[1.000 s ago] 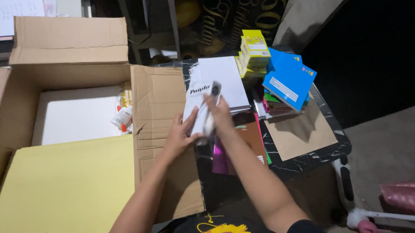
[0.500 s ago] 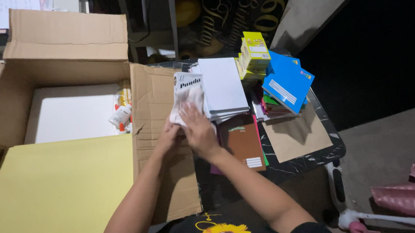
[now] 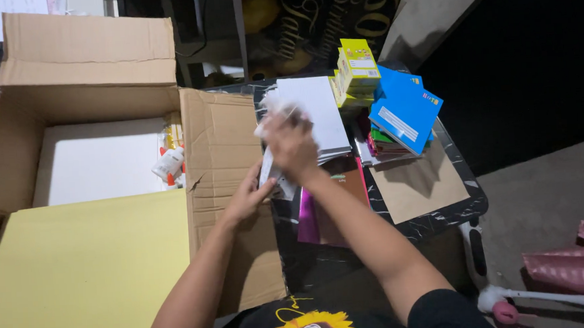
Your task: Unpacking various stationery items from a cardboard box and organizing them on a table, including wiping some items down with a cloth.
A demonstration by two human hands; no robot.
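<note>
Yellow sheet [image 3: 78, 268] fills the near half of the open cardboard box [image 3: 86, 55], with a white board [image 3: 99, 161] lying behind it and a small glue bottle [image 3: 170, 162] tucked at the box's right wall. Both forearms reach forward over the folded-down flap [image 3: 221, 148]. The left hand [image 3: 248, 196] pinches the lower edge of a slim white packet [image 3: 272, 165], fingers closed on it. The right hand [image 3: 291, 144] is clenched around the packet's upper part, where clear wrapping crumples and blurs above the knuckles. The packet hangs in the air between the flap and the small dark marble-patterned table [image 3: 434, 216], just in front of the white paper stack [image 3: 316, 116].

Judging by the grip, the step in hand looks like working the packet's wrapper loose or straightening it with two hands, partway through handling stationery between table and box. Whatever comes next calls for a steady lower pinch while the upper hand frees its hold, and room to clear the flap's edge.

Farther on the table lie a magenta foil sheet [image 3: 307, 216], a brown notebook [image 3: 346, 181], a tan card [image 3: 416, 187], a blue booklet [image 3: 402, 111] on a coloured pile, and yellow-green boxes [image 3: 357, 64] at the back.
</note>
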